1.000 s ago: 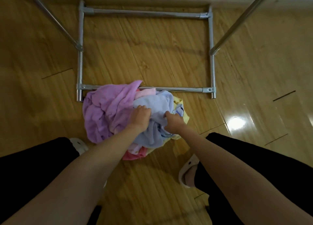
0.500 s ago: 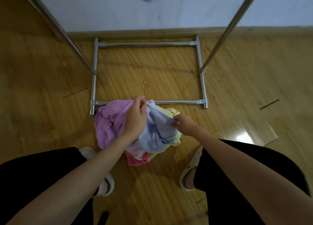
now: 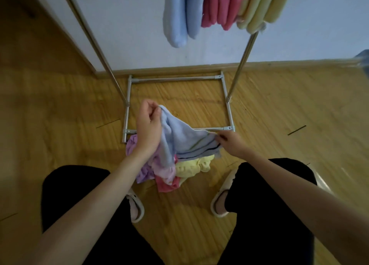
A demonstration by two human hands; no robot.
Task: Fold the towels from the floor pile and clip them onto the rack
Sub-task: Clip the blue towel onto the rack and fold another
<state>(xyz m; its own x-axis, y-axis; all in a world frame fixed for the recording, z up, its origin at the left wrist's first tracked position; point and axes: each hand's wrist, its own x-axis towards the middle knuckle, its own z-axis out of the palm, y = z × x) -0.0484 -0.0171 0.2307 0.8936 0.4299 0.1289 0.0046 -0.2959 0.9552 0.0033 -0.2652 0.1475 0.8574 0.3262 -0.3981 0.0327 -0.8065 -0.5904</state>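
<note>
At frame centre, the left hand pinches one corner of a light-blue striped towel; the right hand grips its opposite edge. Below lies the floor pile. Upper right, three towel groups hang on the rack: blue, pink, yellow.

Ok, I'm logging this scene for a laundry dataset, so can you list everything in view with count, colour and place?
Light blue striped towel: one, held up between both hands above the pile.
Floor pile of towels: several; purple, pale pink, deeper pink, yellow; on the floor at the rack's front bar.
Hanging folded towels: blue, pink and yellow groups, top of frame.
Silver metal rack: one, base frame on the floor, two uprights.
Wooden floor: yellow-brown.
White wall: behind the rack.
Slippers: two, pale, on the feet.
Left hand: grips the towel's upper end.
Right hand: pinches its striped edge.
</note>
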